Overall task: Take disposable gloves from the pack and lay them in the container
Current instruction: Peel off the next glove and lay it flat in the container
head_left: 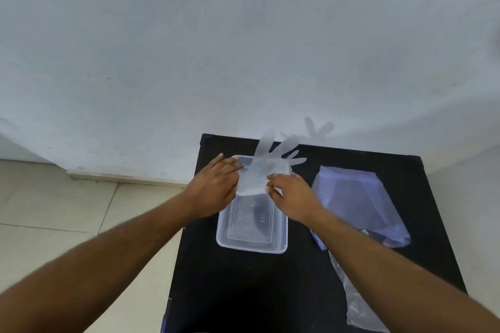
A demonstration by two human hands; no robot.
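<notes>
Here glove [259, 170] pinched between both hands, over container [251, 227].

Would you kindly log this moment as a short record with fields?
surface: black table
container: clear, open, no gloves lying flat inside
glove: held by its cuff above the container's far end
left hand: grips cuff's left edge
right hand: grips cuff's right edge
pack: right of container

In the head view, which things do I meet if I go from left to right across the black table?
left hand → glove, held over the container → right hand → pack
</notes>
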